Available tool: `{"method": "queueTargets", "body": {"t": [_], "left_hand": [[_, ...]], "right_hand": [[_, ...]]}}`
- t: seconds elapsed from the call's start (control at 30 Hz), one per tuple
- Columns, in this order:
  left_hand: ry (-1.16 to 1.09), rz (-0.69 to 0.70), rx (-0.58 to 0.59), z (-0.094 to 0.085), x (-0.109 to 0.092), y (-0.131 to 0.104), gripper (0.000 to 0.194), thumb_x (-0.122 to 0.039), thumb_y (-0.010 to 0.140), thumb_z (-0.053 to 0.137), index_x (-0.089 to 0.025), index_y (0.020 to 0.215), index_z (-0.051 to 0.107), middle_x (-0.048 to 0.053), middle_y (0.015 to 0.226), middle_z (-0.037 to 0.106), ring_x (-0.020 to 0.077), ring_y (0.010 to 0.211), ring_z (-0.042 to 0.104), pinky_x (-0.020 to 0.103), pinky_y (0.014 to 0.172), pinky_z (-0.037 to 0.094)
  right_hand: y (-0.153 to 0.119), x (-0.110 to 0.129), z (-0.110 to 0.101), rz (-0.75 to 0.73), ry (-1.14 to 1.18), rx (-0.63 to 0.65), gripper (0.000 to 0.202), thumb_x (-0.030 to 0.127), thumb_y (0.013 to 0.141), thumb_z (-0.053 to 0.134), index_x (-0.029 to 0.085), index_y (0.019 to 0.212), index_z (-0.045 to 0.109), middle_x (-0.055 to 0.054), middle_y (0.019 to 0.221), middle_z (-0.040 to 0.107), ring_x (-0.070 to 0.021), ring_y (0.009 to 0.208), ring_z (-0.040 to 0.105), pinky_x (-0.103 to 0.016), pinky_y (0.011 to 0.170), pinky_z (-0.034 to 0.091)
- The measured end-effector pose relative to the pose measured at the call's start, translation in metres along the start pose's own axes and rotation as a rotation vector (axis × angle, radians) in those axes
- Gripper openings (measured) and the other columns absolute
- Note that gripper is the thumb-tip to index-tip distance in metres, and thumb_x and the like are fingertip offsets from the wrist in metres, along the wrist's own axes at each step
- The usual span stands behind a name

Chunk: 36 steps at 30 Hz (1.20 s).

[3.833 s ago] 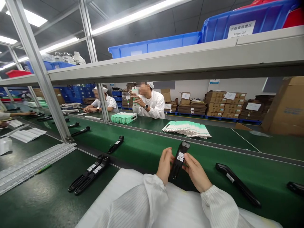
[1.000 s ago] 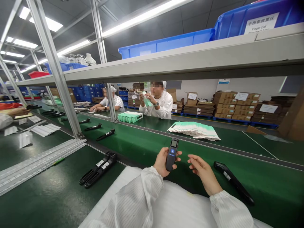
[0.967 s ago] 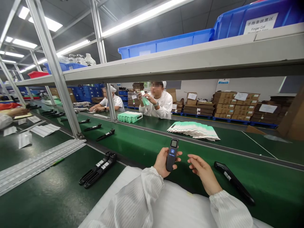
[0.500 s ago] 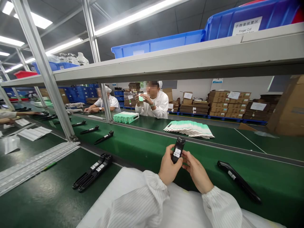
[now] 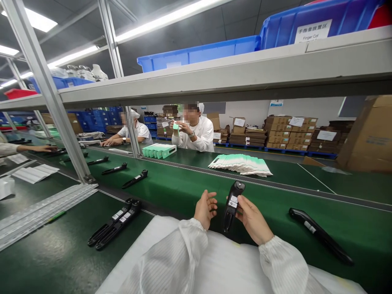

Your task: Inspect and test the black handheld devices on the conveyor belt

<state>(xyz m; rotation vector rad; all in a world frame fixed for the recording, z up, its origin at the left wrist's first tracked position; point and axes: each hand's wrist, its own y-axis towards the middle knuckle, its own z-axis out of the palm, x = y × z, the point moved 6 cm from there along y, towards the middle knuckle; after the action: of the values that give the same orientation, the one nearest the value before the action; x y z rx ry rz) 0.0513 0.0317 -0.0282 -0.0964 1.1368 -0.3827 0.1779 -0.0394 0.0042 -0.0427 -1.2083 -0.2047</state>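
A black elongated plastic part [image 5: 232,206] with white labels stands tilted in my right hand [image 5: 252,218], its round end up. The thumb and fingers of that hand pinch it from the right side. Just left of the part, my left hand [image 5: 206,209] is apart from it, fingers spread and slightly curled, with nothing in them. A pair of similar black parts [image 5: 114,224] lies side by side on the green table to the left. Another black part [image 5: 320,234] rests on the green belt at the right.
White foam sheeting [image 5: 226,265] covers the near edge below my sleeves. Several black parts [image 5: 134,179] lie along the belt [image 5: 177,192] to the left. White-and-green cartons [image 5: 241,164] are stacked beyond it. A shelf [image 5: 214,81] crosses overhead. Co-workers [image 5: 199,132] sit opposite.
My left hand has let go of the black part and moved left, its fingers opening. The part now stays in my right hand alone, showing more of its length.
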Motion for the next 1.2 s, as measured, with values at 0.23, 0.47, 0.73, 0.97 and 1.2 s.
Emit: {"method": "queueTargets", "body": {"t": [0.23,0.47,0.73,0.97,1.2], "left_hand": [[-0.037,-0.030,0.005,-0.007,0.002,0.006,0.036,-0.046,0.082,0.041,-0.015,0.090,0.057,-0.003,0.064,0.048,0.0060,0.048,0.042,0.019,0.046,0.028],[-0.009,-0.034,0.034,-0.006,0.003,0.006,0.035,-0.045,0.081,0.043,-0.014,0.089,0.057,-0.002,0.065,0.048,0.0058,0.048,0.042,0.019,0.045,0.028],[0.047,-0.024,0.034,-0.004,0.002,0.003,0.026,-0.037,0.074,0.053,-0.015,0.088,0.058,-0.003,0.064,0.048,0.0054,0.049,0.043,0.019,0.045,0.029],[0.082,-0.016,0.049,-0.004,0.003,0.005,0.023,-0.032,0.068,0.056,-0.016,0.085,0.059,-0.003,0.065,0.049,0.0051,0.049,0.042,0.018,0.044,0.027],[0.133,0.015,0.076,-0.002,0.002,0.002,0.025,-0.032,0.065,0.059,-0.017,0.085,0.059,-0.003,0.066,0.049,0.0050,0.050,0.042,0.018,0.045,0.027]], "right_hand": [[-0.002,0.000,0.004,0.040,0.016,0.030,0.044,0.056,0.072,0.055,0.023,0.101,0.059,-0.007,0.096,0.067,-0.0229,0.088,0.061,-0.034,0.075,0.046],[-0.002,-0.007,-0.004,0.084,-0.037,-0.082,0.049,0.064,0.074,0.043,0.018,0.077,0.061,-0.005,0.070,0.065,-0.0171,0.057,0.058,-0.027,0.051,0.040],[-0.005,0.006,0.002,0.039,-0.085,0.018,0.051,0.067,0.075,0.036,0.020,0.070,0.056,-0.001,0.051,0.050,-0.0130,0.043,0.038,-0.028,0.046,0.032],[0.009,-0.003,-0.031,0.015,-0.351,-0.135,0.043,0.062,0.075,0.038,0.022,0.077,0.052,0.000,0.060,0.055,-0.0143,0.050,0.047,-0.026,0.047,0.033],[0.024,-0.018,-0.080,-0.071,-1.361,-0.253,0.035,0.037,0.079,0.039,0.019,0.104,0.055,-0.013,0.101,0.060,-0.0289,0.087,0.058,-0.037,0.063,0.043]]}}
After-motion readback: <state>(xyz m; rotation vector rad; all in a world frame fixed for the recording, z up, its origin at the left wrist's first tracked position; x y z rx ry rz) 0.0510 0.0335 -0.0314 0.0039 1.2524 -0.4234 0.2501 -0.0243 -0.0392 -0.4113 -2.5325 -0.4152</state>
